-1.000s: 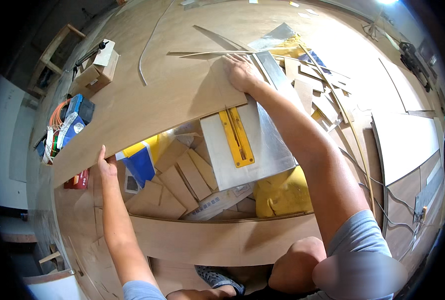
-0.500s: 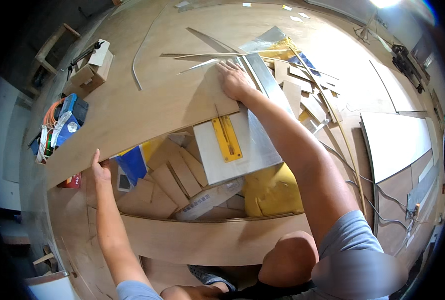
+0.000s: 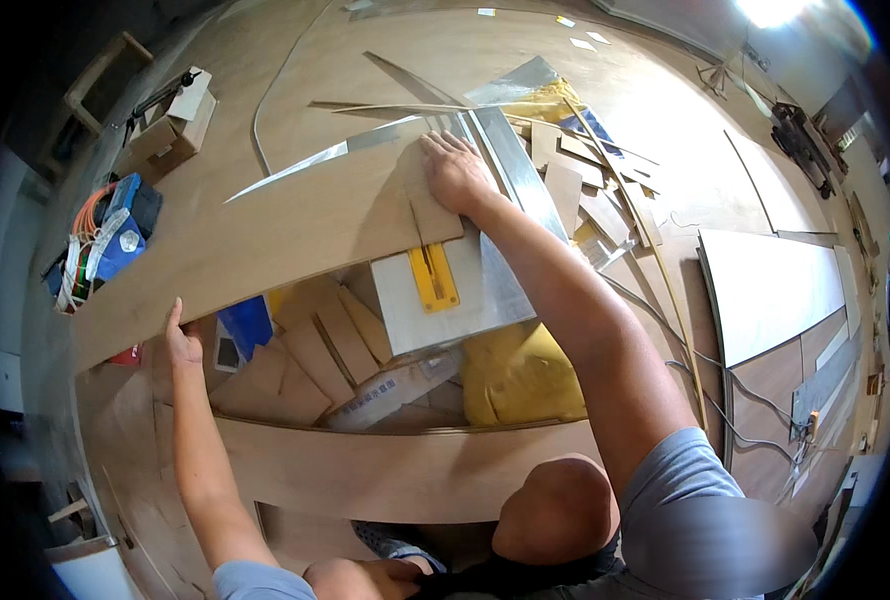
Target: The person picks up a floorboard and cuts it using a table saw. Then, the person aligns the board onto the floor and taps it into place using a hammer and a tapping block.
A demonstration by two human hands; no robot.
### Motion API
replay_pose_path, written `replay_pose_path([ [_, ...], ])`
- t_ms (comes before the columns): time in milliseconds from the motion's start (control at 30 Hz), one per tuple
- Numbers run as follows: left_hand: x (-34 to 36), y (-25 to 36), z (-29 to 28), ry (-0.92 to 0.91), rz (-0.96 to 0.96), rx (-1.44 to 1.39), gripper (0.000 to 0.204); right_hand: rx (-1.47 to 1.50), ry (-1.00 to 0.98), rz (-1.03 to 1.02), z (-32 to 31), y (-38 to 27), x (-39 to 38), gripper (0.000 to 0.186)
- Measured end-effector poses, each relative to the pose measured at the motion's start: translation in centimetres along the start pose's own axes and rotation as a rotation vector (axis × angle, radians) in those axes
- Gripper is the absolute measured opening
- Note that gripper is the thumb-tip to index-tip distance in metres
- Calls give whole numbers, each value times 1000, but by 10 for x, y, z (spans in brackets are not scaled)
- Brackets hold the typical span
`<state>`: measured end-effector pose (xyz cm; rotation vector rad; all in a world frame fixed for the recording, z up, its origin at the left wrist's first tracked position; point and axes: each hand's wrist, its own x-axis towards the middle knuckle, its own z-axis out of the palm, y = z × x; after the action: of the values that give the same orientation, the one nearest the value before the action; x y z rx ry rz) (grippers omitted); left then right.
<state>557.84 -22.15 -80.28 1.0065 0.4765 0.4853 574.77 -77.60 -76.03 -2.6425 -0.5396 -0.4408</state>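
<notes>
My left hand (image 3: 185, 333) grips the near edge of a long plywood board (image 3: 255, 220) at its left, thumb on top and fingers underneath. My right hand (image 3: 450, 170) lies flat on the board's right end, fingers slightly apart, beside a silver metal rail (image 3: 515, 180). The board rests over a saw table (image 3: 405, 310) with a yellow slotted insert (image 3: 437, 290) partly showing; a dark narrow cut runs into the board above the slot. A pale metal surface (image 3: 325, 153) shows along the board's far edge. Any blade is too small to make out.
Wood offcuts (image 3: 560, 185) lie right of and under the table, with a yellow object (image 3: 515, 380). White panels (image 3: 765, 295) and cables lie at right. A cardboard box (image 3: 170, 135) and blue tool items (image 3: 115, 245) sit at left. A plywood strip (image 3: 405, 470) crosses nearest me.
The board has come toward me over the saw table, covering more of the yellow insert and uncovering pale metal along its far edge. Both hands stay on it.
</notes>
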Motion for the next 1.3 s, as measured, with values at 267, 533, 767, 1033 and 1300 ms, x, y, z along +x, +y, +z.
replay_pose_path([
  [267, -11, 2, -11, 30, -9, -10, 38, 16, 8, 13, -4, -6, -15, 48],
  [533, -31, 4, -18, 37, -35, 10, 40, 40, 14, 20, -11, -12, -34, 47],
  [767, -53, 10, -17, 60, -22, 104, 43, 29, 14, 15, -21, -20, -50, 47],
  [1033, -72, 12, -28, 65, -38, 83, 42, -32, -17, 36, -30, -28, -72, 50],
  [1300, -91, 16, -35, 20, -56, 38, 33, 10, -9, 20, -33, -31, -91, 52],
])
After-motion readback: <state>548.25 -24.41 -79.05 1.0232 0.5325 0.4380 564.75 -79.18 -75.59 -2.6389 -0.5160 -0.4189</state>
